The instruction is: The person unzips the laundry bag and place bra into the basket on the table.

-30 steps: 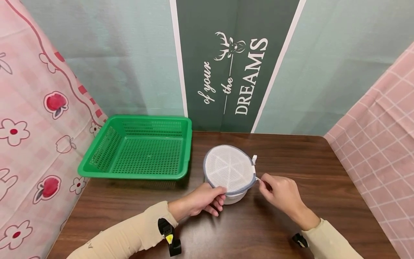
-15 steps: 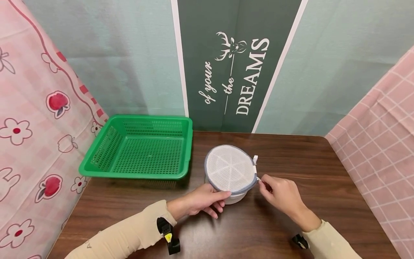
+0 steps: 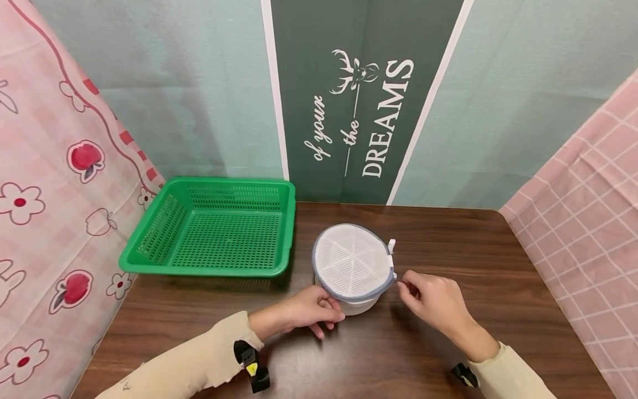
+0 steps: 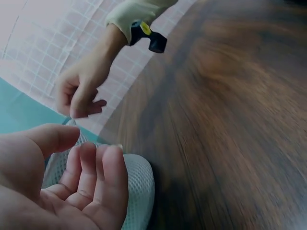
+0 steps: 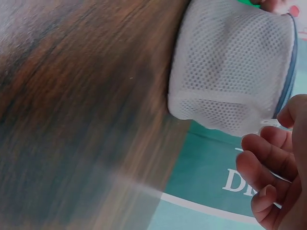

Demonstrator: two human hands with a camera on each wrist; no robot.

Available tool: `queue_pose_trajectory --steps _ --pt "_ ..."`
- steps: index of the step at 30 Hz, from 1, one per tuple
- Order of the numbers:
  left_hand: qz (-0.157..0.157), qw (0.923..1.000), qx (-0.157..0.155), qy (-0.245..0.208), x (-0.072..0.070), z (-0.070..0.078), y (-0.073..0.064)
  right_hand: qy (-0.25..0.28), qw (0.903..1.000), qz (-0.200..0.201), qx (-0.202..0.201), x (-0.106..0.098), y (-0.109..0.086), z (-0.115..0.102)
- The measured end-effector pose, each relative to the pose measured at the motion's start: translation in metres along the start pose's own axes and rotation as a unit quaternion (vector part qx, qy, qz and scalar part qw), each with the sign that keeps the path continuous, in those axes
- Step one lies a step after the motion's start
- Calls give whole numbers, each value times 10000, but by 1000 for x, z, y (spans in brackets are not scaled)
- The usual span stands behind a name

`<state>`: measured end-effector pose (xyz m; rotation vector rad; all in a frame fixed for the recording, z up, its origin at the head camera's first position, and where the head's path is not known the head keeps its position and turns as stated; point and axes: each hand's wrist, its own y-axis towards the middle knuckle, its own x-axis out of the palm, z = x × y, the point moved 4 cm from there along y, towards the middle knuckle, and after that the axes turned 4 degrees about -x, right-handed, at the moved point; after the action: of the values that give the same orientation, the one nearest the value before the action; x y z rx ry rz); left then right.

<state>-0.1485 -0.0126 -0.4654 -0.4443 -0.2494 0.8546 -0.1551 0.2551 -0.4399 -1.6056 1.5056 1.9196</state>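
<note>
A round white mesh laundry bag (image 3: 353, 260) with blue-grey edging stands on the table, its flat top facing up. My left hand (image 3: 311, 310) is beside its near left wall, fingers loosely bent and thumb apart from them. In the left wrist view that hand (image 4: 81, 177) shows its palm, with nothing between thumb and fingers. At the bag's right edge is a small white zipper pull (image 3: 395, 276). My right hand (image 3: 436, 302) is just beside it. In the right wrist view, thumb and fingertips are parted close around the pull (image 5: 271, 123).
A green plastic basket (image 3: 206, 271) with slotted walls stands at the back left of the brown wooden table (image 3: 473, 249). A green printed curtain (image 3: 344, 111) hangs behind, with pink cloths at both sides. A white tab (image 3: 391, 246) sticks out from the bag's far right edge.
My left thumb has come off the bag's top edge, and that hand has dropped slightly down and left. My right fingers, earlier pinching the zipper pull, have let go and remain beside it.
</note>
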Motion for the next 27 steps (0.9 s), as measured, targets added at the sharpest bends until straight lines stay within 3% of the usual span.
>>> queue_pose_trajectory --steps 7,10,12,15,21,24,27 --pt "507 9971 431 378 -14 -8 -4 33 9993 347 -123 -11 5 -10" --pt "878 9901 775 778 -19 -11 -5 137 9989 422 -131 -16 8 -17" --pt "1197 9802 1013 1210 -22 -12 -5 199 9988 428 -125 -18 11 -22" --pt "1693 9582 1323 1890 -24 -15 -5 249 9987 423 -120 -21 15 -28" --pt "2422 9208 1836 2446 -27 -17 1 296 9988 368 -147 -22 24 -45" --pt "2507 9095 2058 2599 -28 -17 5 256 9991 284 -182 -20 31 -54" --pt "2395 9077 2221 2635 -29 -17 10 215 9995 162 -189 -17 38 -61"
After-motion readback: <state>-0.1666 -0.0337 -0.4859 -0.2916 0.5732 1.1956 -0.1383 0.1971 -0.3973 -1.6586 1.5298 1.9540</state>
